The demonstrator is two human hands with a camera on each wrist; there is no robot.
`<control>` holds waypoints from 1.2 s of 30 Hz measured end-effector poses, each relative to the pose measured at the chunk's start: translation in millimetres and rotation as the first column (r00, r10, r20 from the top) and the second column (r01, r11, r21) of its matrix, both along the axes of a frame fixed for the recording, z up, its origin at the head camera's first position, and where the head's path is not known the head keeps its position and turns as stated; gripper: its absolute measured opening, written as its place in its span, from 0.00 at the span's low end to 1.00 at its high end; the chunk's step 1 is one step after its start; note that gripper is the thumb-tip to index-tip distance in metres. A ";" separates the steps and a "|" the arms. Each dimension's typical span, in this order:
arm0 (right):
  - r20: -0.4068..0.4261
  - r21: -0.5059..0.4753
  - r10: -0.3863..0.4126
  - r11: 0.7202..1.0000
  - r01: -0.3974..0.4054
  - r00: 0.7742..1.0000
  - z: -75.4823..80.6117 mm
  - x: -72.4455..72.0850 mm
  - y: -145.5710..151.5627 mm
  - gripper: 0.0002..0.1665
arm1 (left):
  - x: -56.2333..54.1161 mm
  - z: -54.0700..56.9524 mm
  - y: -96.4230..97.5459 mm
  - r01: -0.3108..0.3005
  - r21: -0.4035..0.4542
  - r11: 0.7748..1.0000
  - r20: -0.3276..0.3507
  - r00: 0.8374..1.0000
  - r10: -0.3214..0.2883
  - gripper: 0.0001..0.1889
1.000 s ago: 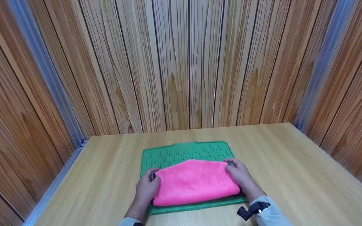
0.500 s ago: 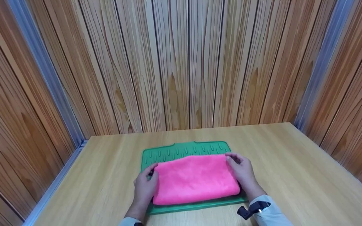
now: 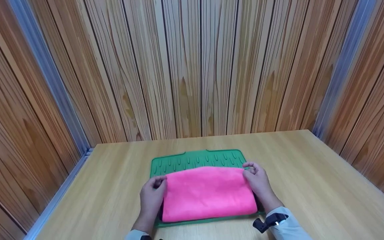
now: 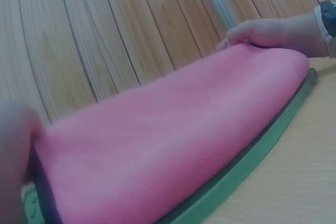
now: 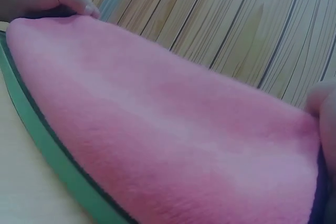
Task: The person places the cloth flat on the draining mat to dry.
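Observation:
A pink, fuzzy folded cloth [image 3: 208,195] lies over the near part of a green mat [image 3: 195,160] with raised oval bumps. My left hand [image 3: 152,196] pinches its far left corner between thumb and fingers. At the far right corner, my right hand [image 3: 258,181] pinches the cloth in the same way. The far edge is raised and stretched between both hands, as the left wrist view shows of the pink cloth [image 4: 157,129]. A dark underside shows at its sides, beside the right hand [image 5: 328,124] in the right wrist view.
The mat sits on a light wooden table [image 3: 312,180]. Wood-plank walls [image 3: 192,66] stand behind and at both sides, with metal posts [image 3: 342,66] at the corners. A black wrist strap [image 3: 270,222] sits on the right sleeve.
The far edge of the cloth has risen and been drawn straighter. My right hand has shifted slightly up and right, and the near fold has moved a little toward me.

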State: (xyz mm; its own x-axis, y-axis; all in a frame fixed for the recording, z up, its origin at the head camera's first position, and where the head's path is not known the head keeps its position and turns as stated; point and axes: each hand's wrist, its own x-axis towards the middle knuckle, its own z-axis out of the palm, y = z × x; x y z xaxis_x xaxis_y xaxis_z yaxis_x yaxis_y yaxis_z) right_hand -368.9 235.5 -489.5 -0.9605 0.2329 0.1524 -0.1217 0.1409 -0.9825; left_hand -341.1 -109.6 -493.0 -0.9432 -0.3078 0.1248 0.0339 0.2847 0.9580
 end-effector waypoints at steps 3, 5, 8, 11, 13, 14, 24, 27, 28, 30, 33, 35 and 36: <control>0.085 0.093 0.040 0.995 -0.048 0.996 -4.8 -0.7 -0.5 0.18 | -1.3 -2.3 1.7 0.005 -0.102 0.995 0.087 0.996 0.004 0.15; 0.118 0.156 0.048 0.986 -0.066 0.992 -6.9 -0.6 -1.1 0.19 | -1.5 -3.2 2.6 0.019 -0.166 0.986 0.134 0.991 0.003 0.19; 0.121 0.251 0.045 0.965 -0.074 0.992 -8.3 0.1 -1.8 0.17 | -1.5 -4.2 3.1 0.054 -0.253 0.966 0.153 0.988 -0.015 0.23; 0.089 0.310 0.041 0.948 -0.067 0.995 -8.6 -0.2 -1.8 0.16 | -1.4 -4.2 2.8 0.075 -0.293 0.953 0.142 0.989 -0.034 0.24; 0.064 0.315 0.047 0.947 -0.065 0.997 -8.6 -0.6 -1.3 0.16 | -1.3 -4.0 2.5 0.078 -0.290 0.954 0.126 0.991 -0.043 0.22; 0.051 0.309 0.050 0.949 -0.063 0.997 -8.6 -0.8 -1.0 0.16 | -1.0 -3.8 2.6 0.076 -0.278 0.958 0.117 0.992 -0.045 0.21; -0.068 0.072 0.008 0.997 -0.003 0.998 5.5 1.9 -2.3 0.15 | 2.6 1.6 0.0 0.000 -0.070 0.998 -0.101 0.995 -0.007 0.14; -0.081 0.009 -0.021 1.000 0.022 0.996 8.5 2.2 -2.8 0.13 | 1.8 2.4 -1.0 -0.031 -0.038 0.999 -0.159 0.987 0.024 0.12; -0.081 -0.006 -0.027 1.000 0.026 0.996 8.3 2.1 -2.5 0.12 | 1.3 2.4 -1.2 -0.045 -0.034 0.998 -0.171 0.984 0.038 0.11; -0.073 -0.033 -0.029 0.999 0.027 0.997 10.3 4.1 -2.0 0.09 | -0.2 1.6 -2.0 -0.062 -0.025 0.998 -0.174 0.983 0.057 0.10; -0.035 -0.033 -0.010 0.999 0.008 0.999 7.1 3.1 0.6 0.05 | -1.8 -0.2 -2.0 -0.063 -0.018 0.998 -0.127 0.990 0.060 0.07; 0.020 0.002 0.014 1.000 -0.014 1.000 5.5 3.3 1.5 0.05 | -2.2 -1.0 -1.3 -0.045 -0.029 0.999 -0.064 0.997 0.043 0.08; 0.050 0.028 0.030 0.999 -0.032 0.998 3.9 2.9 1.8 0.07 | -1.9 -1.4 -0.7 -0.032 -0.041 0.999 -0.030 0.999 0.031 0.08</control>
